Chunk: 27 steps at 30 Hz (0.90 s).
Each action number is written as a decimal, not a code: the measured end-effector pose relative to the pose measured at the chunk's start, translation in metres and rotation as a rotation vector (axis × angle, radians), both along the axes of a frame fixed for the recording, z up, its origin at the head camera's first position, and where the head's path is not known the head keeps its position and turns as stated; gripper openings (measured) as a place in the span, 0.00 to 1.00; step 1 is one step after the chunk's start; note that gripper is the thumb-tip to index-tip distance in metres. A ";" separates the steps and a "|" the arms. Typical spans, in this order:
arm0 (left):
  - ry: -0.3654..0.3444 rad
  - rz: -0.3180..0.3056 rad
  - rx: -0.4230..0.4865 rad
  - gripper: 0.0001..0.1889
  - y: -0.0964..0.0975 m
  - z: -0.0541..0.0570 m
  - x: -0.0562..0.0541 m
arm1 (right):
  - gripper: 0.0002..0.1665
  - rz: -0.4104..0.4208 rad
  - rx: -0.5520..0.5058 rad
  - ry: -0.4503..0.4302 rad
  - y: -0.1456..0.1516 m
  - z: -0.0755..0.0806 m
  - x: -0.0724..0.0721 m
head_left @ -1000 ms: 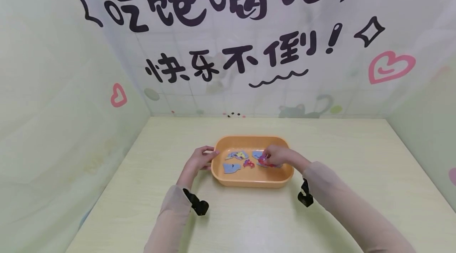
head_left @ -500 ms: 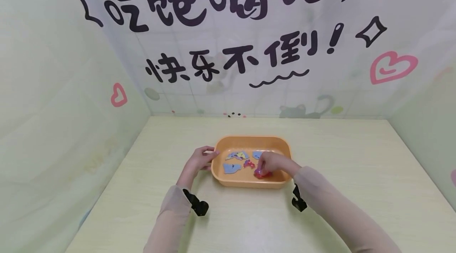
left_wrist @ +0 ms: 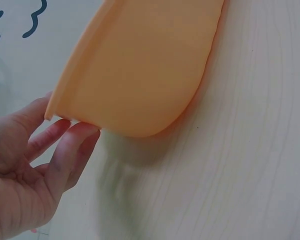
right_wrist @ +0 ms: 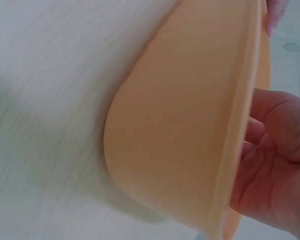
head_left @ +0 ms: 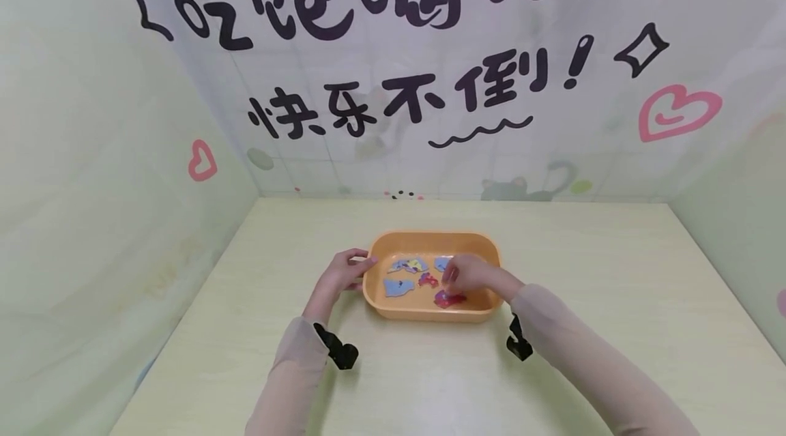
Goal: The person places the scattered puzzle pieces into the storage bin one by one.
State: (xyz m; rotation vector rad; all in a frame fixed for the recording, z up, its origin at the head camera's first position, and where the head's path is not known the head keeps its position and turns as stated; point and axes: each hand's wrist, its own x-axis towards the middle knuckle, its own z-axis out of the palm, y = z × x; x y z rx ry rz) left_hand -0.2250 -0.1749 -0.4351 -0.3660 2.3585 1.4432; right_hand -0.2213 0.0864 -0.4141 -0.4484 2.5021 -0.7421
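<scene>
In the head view an orange plastic basin (head_left: 432, 315) sits on the table, with several flat printed pieces in it that look like puzzle pieces. My left hand (head_left: 341, 272) holds the basin's left end, thumb on the rim, fingers outside. My right hand (head_left: 471, 272) is inside the right half, fingers bent downward just above a red and purple piece (head_left: 451, 299). A small red piece (head_left: 428, 280), a blue piece (head_left: 399, 287) and a blue-yellow piece (head_left: 408, 265) lie to the left. Another blue piece (head_left: 440, 263) is partly hidden. The right fingertips are behind the basin wall in the right wrist view.
The pale wooden table (head_left: 393, 374) extends around the basin. Behind it rises a printed cloth backdrop (head_left: 393, 170) with black lettering. Cloth walls stand on the left and right sides.
My right hand has brought the red and purple piece from the basin's right side toward its front wall and lifted slightly off it. The left hand has kept its hold.
</scene>
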 end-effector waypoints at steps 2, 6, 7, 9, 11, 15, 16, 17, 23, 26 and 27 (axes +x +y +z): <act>-0.002 -0.004 -0.005 0.26 0.000 0.000 0.000 | 0.10 0.010 -0.018 0.012 0.005 0.004 -0.001; -0.008 -0.003 -0.013 0.26 0.000 -0.001 -0.002 | 0.12 0.003 -0.076 0.018 0.015 0.012 -0.003; -0.008 -0.005 -0.016 0.26 0.000 -0.002 -0.003 | 0.12 0.003 -0.087 0.027 0.018 0.015 -0.003; -0.007 -0.007 -0.022 0.26 0.000 -0.002 -0.004 | 0.13 -0.007 -0.099 0.047 0.023 0.019 -0.003; -0.001 -0.014 -0.030 0.26 0.002 -0.002 -0.005 | 0.12 0.005 -0.117 0.093 0.030 0.021 -0.003; 0.039 -0.014 -0.062 0.25 0.003 -0.001 -0.005 | 0.11 -0.021 -0.164 0.155 0.040 0.020 -0.002; 0.057 -0.014 -0.072 0.24 0.003 -0.002 -0.004 | 0.10 -0.027 -0.178 0.177 0.042 0.020 -0.002; 0.077 -0.015 -0.086 0.24 0.003 -0.002 -0.004 | 0.10 -0.052 -0.184 0.191 0.044 0.019 -0.001; 0.246 -0.010 -0.168 0.23 0.000 -0.006 0.004 | 0.12 -0.210 -0.253 0.325 0.059 0.010 0.002; 0.352 -0.035 -0.260 0.20 -0.006 -0.006 0.009 | 0.13 -0.288 -0.276 0.393 0.074 0.003 0.005; 0.385 -0.047 -0.305 0.19 -0.008 -0.005 0.011 | 0.13 -0.311 -0.281 0.415 0.080 0.000 0.006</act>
